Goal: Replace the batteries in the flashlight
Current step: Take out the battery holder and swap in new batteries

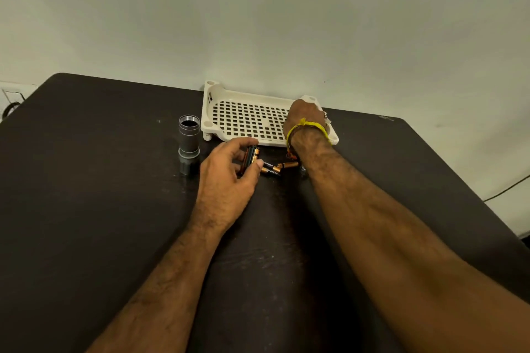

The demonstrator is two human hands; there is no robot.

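The grey flashlight body stands upright on the dark table, its threaded open end facing up. My left hand holds a black battery holder with batteries just right of the flashlight. Two loose copper-and-black batteries lie on the table beside that hand, and a third lies near my right wrist. My right hand reaches into the right end of the white perforated tray; its fingers are hidden, so whether it holds anything cannot be seen.
The tray stands against the pale wall at the table's far edge. A small metal piece lies under my right forearm. A cable runs off the table's right side. A wall socket sits at far left.
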